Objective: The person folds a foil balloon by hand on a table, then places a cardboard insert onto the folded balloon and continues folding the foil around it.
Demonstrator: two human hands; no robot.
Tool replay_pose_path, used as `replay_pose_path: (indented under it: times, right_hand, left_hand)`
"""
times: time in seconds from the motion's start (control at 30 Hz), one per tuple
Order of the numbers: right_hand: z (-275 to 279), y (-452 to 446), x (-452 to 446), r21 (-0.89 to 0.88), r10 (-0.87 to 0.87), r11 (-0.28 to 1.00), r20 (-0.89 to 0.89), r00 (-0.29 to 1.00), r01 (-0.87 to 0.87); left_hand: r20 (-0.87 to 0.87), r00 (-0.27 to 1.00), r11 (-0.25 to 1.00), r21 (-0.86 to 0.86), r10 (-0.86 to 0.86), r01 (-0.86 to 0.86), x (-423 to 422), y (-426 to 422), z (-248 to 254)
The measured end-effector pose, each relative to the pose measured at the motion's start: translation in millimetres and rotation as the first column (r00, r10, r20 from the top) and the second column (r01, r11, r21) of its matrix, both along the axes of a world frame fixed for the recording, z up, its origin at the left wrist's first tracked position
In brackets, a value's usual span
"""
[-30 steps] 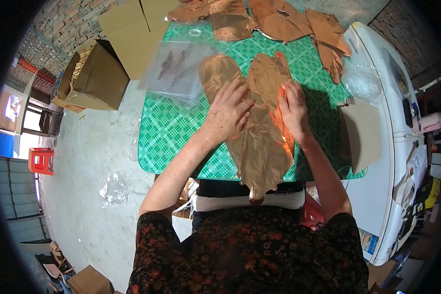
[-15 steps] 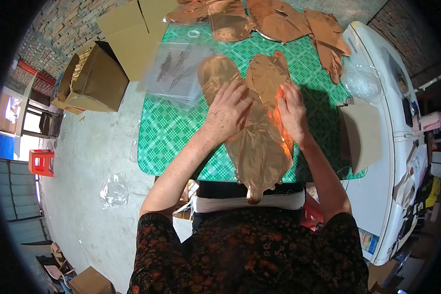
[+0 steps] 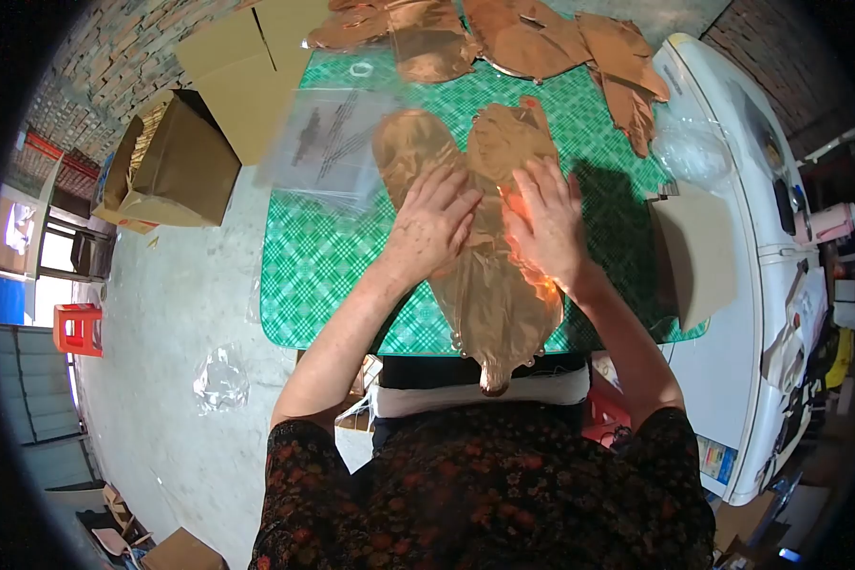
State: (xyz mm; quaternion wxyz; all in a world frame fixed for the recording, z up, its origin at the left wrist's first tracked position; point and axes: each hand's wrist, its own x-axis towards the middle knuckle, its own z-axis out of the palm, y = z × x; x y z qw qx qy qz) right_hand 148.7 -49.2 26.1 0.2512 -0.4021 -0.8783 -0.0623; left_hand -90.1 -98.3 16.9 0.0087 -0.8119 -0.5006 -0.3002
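A flat copper-coloured foil balloon (image 3: 492, 299) lies on the green checked tablecloth (image 3: 328, 256), two rounded lobes pointing away from me. Its narrow tail hangs over the near table edge. My left hand (image 3: 431, 220) rests palm down across the left lobe, fingers stretched out. On the right side, my right hand (image 3: 549, 223) presses flat with its fingers apart, and the foil by it glows orange with reflected light. Both palms hide parts of the foil. Beyond the left lobe is a stack of clear plastic bags (image 3: 323, 152) with printed text.
More copper foil balloons (image 3: 522, 43) are heaped along the table's far edge. A cardboard flap (image 3: 698, 256) stands at the right edge, beside a white refrigerator (image 3: 731, 332) lying close by. An opened cardboard box (image 3: 185, 161) and a red stool (image 3: 78, 329) are at left.
My right hand has moved left and inward, from the balloon's right edge onto its surface, its fingers spreading. My left hand stays on the left lobe. The whole view has shifted slightly.
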Motion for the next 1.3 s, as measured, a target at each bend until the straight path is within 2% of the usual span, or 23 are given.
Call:
replay_pose_path:
  times: [0.17,0.27,0.37,0.87,1.07,1.27,1.3]
  right_hand:
    - [3,9,17,-0.055,-0.001,0.998,-0.148,0.989,-0.008]
    - [-4,14,20,-0.008,-0.015,1.000,-0.153,0.988,0.014]
    - [-6,12,18,-0.064,0.014,0.998,-0.209,0.978,-0.028]
    - [-5,15,10,-0.059,0.017,0.998,-0.234,0.972,-0.032]
    - [-11,16,12,-0.009,0.040,0.999,-0.175,0.984,-0.042]
    - [2,16,9,-0.044,0.032,0.998,-0.208,0.978,-0.042]
    - [0,19,10,0.022,0.048,0.999,-0.212,0.976,-0.044]
  left_hand:
    - [-0.015,1.000,1.000,0.000,0.005,-0.005,0,0,0]
    - [-0.025,1.000,1.000,0.001,0.001,-0.001,-1,0,-1]
    - [-0.029,1.000,1.000,-0.001,0.009,-0.009,1,-2,1]
    - [-0.036,0.999,1.000,-0.002,0.025,-0.025,3,-2,1]
    - [-0.048,0.999,1.000,0.001,0.020,-0.020,2,-2,1]
    - [-0.044,0.999,1.000,0.014,0.021,-0.021,3,-3,3]
    - [-0.032,0.999,0.999,0.027,0.017,-0.016,3,-2,3]
